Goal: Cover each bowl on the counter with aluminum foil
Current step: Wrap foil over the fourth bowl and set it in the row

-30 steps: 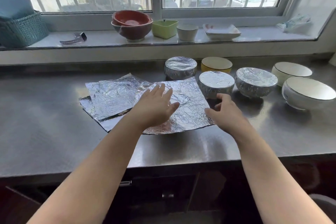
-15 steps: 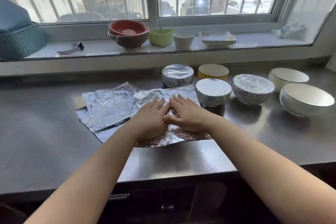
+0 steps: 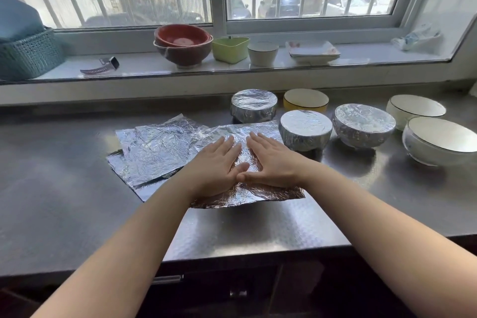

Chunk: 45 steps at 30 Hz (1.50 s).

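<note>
**Both palms flat on the top foil sheet**

Since half a second ago the two hands have barely shifted: they stay side by side on the foil, thumbs meeting, where a second ago the right hand was still off the sheet's right edge.

Nearest the camera, two bare forearms reach in over the steel counter (image 3: 77, 204). Left hand (image 3: 215, 166) and right hand (image 3: 272, 164) lie palm-down with fingers straight and spread, pressing on the top foil sheet (image 3: 258, 195), gripping nothing. Their thumb tips touch, leaving a small triangle of foil showing between the hands. To the left, more crumpled foil sheets (image 3: 157, 148) lie overlapped under that top one.

Just right of the foil stands a foil-covered bowl (image 3: 305, 129), with a second covered bowl (image 3: 364, 125) beside it and a third covered bowl (image 3: 253, 105) behind the sheets. A yellow bowl (image 3: 305, 99) sits uncovered behind these, and two white bowls (image 3: 440, 141) (image 3: 416, 108) stand uncovered at the far right.

Farther back, the windowsill holds a teal basket (image 3: 28, 55), a watch (image 3: 102, 66), stacked red bowls (image 3: 183, 44), a green dish (image 3: 231, 49), a white cup (image 3: 262, 53) and a square plate (image 3: 313, 50).
</note>
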### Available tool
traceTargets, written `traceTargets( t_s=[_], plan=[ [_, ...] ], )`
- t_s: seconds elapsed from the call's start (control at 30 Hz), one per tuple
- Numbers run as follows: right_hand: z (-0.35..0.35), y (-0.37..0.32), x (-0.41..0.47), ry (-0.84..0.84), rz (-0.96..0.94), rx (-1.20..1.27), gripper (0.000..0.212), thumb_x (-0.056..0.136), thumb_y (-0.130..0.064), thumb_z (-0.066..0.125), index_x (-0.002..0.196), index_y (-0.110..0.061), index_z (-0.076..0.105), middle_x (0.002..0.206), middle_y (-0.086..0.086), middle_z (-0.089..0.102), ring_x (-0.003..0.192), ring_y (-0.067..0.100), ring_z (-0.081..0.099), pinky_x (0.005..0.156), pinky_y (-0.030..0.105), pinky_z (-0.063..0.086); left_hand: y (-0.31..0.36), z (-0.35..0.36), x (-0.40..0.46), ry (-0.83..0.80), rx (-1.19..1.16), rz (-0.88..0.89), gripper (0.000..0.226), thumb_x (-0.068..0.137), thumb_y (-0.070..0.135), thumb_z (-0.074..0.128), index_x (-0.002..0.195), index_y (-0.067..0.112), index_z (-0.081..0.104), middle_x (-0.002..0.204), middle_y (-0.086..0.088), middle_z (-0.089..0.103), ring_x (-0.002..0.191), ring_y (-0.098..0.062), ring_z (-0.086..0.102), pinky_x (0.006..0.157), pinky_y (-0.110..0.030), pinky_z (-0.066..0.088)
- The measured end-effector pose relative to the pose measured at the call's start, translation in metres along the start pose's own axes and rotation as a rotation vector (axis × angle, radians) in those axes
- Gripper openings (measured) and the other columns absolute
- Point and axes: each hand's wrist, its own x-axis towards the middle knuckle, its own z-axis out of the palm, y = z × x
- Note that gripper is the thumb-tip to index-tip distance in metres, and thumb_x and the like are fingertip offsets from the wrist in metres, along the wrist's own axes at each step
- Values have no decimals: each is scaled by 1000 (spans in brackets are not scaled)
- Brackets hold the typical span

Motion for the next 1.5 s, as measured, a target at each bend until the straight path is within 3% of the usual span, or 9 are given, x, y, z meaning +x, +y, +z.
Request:
traceTargets(
  t_s=[0.27,0.43,0.9,1.0,1.23,1.5],
  plan=[
    [4,2,-4,-16,2,12,126,60,-92,27,157,-17,-3,164,-1,-10,150,11,-10,123,36,-2,-2,5,-2,3,36,26,85,89,75,8,157,25,2,164,0,-7,150,-15,-10,122,-36,-2],
    [2,1,-5,-20,1,29,121,68,-88,38,157,-17,-4,164,-1,-10,150,12,-8,122,32,-3,-3,6,-4,33,5,25,104,70,83,-6,157,26,3,164,3,-6,150,-13,-10,122,-36,1],
    [-2,0,-10,-37,8,99,122,71,-80,56,156,-18,-6,164,-2,-13,150,11,-8,116,25,-4,-1,6,-6,29,-6,17,128,52,94,-22,156,23,0,164,-3,-7,150,-15,-12,122,-37,-1],
    [-2,1,-10,-53,12,109,125,70,-79,59,156,-18,-8,164,-3,-14,150,10,-10,116,26,-4,-3,4,-6,16,-24,32,131,50,97,-18,156,23,0,164,-2,-8,150,-15,-13,122,-37,-2],
    [-4,7,-12,-93,26,169,131,67,-72,70,156,-17,-9,162,-6,-20,149,9,-11,116,24,-3,-12,2,-6,-3,-146,53,131,52,104,14,157,26,3,164,7,-9,147,-10,-22,122,-44,-2],
    [-2,7,-15,-68,10,171,131,69,-66,74,155,-16,-11,163,-5,-17,149,8,-11,115,22,-3,-10,-2,-8,-37,-212,55,139,46,103,32,157,25,0,163,8,-10,148,-10,-18,122,-40,-2]
  ],
)
